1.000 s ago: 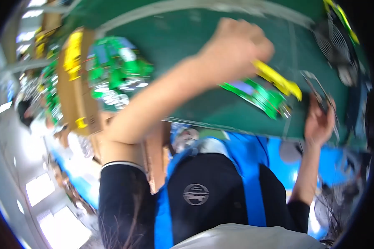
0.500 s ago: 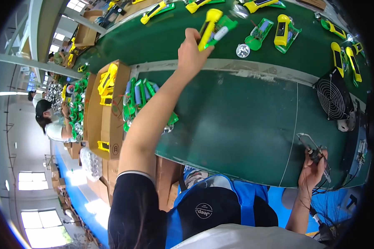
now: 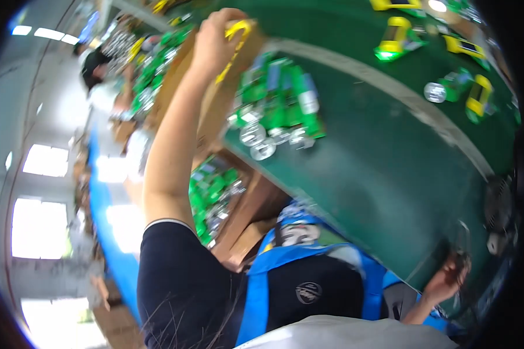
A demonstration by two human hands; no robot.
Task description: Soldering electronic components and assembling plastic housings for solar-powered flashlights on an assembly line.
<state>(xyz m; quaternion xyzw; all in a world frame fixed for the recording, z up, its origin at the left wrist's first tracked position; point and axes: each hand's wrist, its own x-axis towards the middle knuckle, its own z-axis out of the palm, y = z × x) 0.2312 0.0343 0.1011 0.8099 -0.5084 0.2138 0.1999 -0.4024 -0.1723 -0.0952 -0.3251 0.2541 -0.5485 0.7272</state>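
My left hand (image 3: 214,46) is raised over a cardboard box (image 3: 183,75) at the left, its fingers closed round a yellow plastic frame (image 3: 236,49). Beside that box, a pile of green plastic lamp bodies (image 3: 279,96) with clear round reflectors (image 3: 253,134) lies on the green table (image 3: 367,157). My right hand (image 3: 446,280) is low at the right, by the table's near edge. It grips a soldering iron (image 3: 462,253) with a thin bent metal tube, blurred here and plainer in the earlier picture.
Yellow-and-green lamps (image 3: 396,38) lie along the belt (image 3: 332,29) beyond a pale rail (image 3: 384,87). A fan (image 3: 498,203) stands at the right. Below the table's left edge sit more green parts (image 3: 212,195) by cardboard. Farther left works another person (image 3: 102,81).
My left hand has gone from the belt, where it held a yellow-and-green lamp, to the box at left, now with a yellow frame. The view has swung left. My right hand still grips the iron.
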